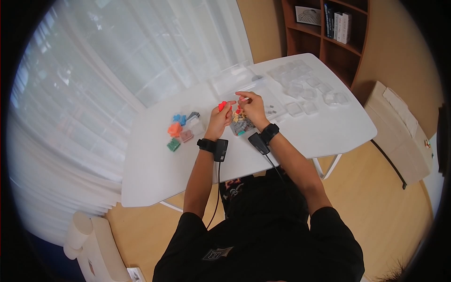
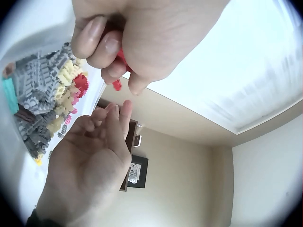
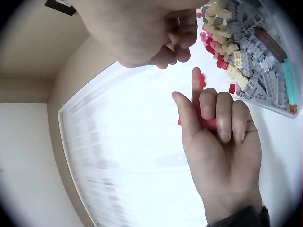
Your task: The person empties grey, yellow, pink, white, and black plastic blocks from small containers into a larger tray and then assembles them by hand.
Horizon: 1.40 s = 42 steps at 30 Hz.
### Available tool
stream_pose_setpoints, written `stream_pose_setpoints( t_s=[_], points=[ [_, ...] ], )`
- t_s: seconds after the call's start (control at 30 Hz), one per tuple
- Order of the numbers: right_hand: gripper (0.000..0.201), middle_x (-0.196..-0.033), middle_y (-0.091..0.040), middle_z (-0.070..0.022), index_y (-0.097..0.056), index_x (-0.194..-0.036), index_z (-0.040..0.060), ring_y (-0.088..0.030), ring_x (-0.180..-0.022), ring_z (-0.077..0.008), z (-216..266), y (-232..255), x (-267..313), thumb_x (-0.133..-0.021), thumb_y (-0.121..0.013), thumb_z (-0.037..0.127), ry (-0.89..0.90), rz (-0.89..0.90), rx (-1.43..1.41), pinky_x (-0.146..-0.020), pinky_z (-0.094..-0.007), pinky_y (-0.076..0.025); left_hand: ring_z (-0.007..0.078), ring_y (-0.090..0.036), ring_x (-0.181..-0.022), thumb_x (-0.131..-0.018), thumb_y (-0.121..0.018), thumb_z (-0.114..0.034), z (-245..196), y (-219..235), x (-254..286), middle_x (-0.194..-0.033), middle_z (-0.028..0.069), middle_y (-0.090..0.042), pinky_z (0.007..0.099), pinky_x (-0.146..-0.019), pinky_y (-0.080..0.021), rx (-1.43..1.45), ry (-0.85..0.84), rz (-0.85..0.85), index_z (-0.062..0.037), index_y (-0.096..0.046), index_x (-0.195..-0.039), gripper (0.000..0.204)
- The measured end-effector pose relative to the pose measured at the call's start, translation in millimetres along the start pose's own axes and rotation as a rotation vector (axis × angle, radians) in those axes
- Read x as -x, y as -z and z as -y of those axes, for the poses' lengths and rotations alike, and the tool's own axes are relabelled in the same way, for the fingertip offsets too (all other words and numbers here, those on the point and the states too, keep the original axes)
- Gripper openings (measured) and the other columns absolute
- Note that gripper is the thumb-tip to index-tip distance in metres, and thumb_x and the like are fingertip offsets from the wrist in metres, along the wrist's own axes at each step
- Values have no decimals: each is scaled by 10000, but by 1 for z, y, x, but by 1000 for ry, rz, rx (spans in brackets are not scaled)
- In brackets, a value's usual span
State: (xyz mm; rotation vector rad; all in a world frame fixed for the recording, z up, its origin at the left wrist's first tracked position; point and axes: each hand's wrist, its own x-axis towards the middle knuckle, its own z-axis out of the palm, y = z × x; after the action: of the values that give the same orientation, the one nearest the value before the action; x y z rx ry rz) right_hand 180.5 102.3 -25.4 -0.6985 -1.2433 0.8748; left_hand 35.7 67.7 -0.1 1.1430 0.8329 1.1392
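Observation:
In the head view, the left hand (image 1: 219,123) holds red pieces (image 1: 223,106) over the near left part of a clear bin. Seen from the right wrist, its fingers (image 3: 224,113) curl round a red piece (image 3: 208,124), while a small red piece (image 3: 202,80) rests at the index fingertip. The right hand (image 1: 254,109) is just to the right, apart from the left, fingers loosely bent; the left wrist view shows its palm (image 2: 97,165) without a visible piece. Grey, cream, tan and red pieces (image 2: 40,87) lie heaped in the bin beside both hands.
Blue (image 1: 179,119), orange (image 1: 174,129) and green (image 1: 173,144) blocks lie on the white table (image 1: 155,164) at left, near a clear box with dull red pieces (image 1: 187,136). Several clear containers (image 1: 310,108) stand at the back right. Cables run from both wrist cameras.

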Motion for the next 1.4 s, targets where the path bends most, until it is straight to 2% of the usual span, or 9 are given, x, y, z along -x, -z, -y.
stream_pose_setpoints(
  t_s=[0.07, 0.13, 0.23, 0.3, 0.4, 0.6, 1.03, 1.33, 1.4],
  points=[
    [226, -719, -610, -19, -686, -1014, 25, -557, -589, -77, 4, 3, 0, -823, -573, -17, 22, -26, 56, -556, -207, -454, 31, -279, -445, -982, -480, -285, -1, -1, 1, -622, -51, -368, 192, -401, -215, -27, -6, -31, -4, -550, -1117, 320],
    [188, -699, -607, -8, -683, -1000, 8, -542, -584, -67, 18, 6, 1, -840, -589, 37, -228, 96, -83, -552, -208, -443, 33, -278, -443, -978, -490, -292, -1, -1, 1, -618, -52, -368, 194, -400, -212, -53, -12, -62, -10, -550, -1114, 319],
    [163, -650, -605, -44, -692, -926, -4, -541, -569, -115, 19, 2, 0, -821, -647, 112, -307, 202, -158, -541, -250, -457, 23, -311, -449, -956, -533, -277, 5, 1, -3, -616, -60, -413, 189, -404, -226, -107, -7, -92, -34, -584, -1004, 253],
    [164, -647, -604, -39, -689, -898, -13, -537, -559, -106, 18, -4, 5, -818, -660, 126, -178, 183, -20, -536, -247, -450, 12, -354, -466, -928, -564, -249, 9, -4, -3, -622, -62, -467, 180, -414, -246, -445, -138, -121, -62, -591, -862, 199],
    [166, -645, -602, -28, -682, -846, -27, -533, -547, -88, 11, -3, 4, -814, -675, 135, -59, 152, 101, -526, -235, -436, 4, -384, -481, -912, -561, -219, 6, -13, 1, -638, -60, -502, 174, -419, -258, -468, -200, -87, -68, -589, -790, 196],
    [145, -661, -611, -30, -670, -822, -37, -537, -570, -80, 11, 3, -1, -817, -673, 107, -230, 118, -62, -532, -222, -429, 5, -338, -458, -942, -549, -259, -1, -11, 1, -633, -46, -491, 179, -409, -221, -352, -82, -98, -52, -606, -850, 234],
    [119, -707, -609, -60, -631, -859, -42, -558, -588, -93, 7, 9, -5, -881, -587, 66, -519, 215, -379, -540, -213, -458, 5, -293, -465, -958, -518, -272, 0, -7, 2, -622, -56, -447, 181, -418, -191, -320, -121, -17, -71, -574, -829, 245],
    [148, -681, -595, -28, -659, -927, -27, -533, -565, -64, 23, 0, 2, -863, -619, 101, -330, 47, -248, -507, -193, -428, 10, -275, -450, -962, -512, -258, 0, -8, 1, -587, -67, -405, 185, -412, -188, -310, -140, -76, -61, -580, -845, 238],
    [139, -667, -588, -25, -661, -919, -24, -524, -562, -60, 23, 2, 2, -862, -617, 95, -346, 123, -202, -496, -190, -408, 9, -269, -447, -961, -514, -255, 1, -7, 1, -578, -73, -393, 187, -409, -186, -304, -134, -63, -59, -582, -845, 238]
  ],
)
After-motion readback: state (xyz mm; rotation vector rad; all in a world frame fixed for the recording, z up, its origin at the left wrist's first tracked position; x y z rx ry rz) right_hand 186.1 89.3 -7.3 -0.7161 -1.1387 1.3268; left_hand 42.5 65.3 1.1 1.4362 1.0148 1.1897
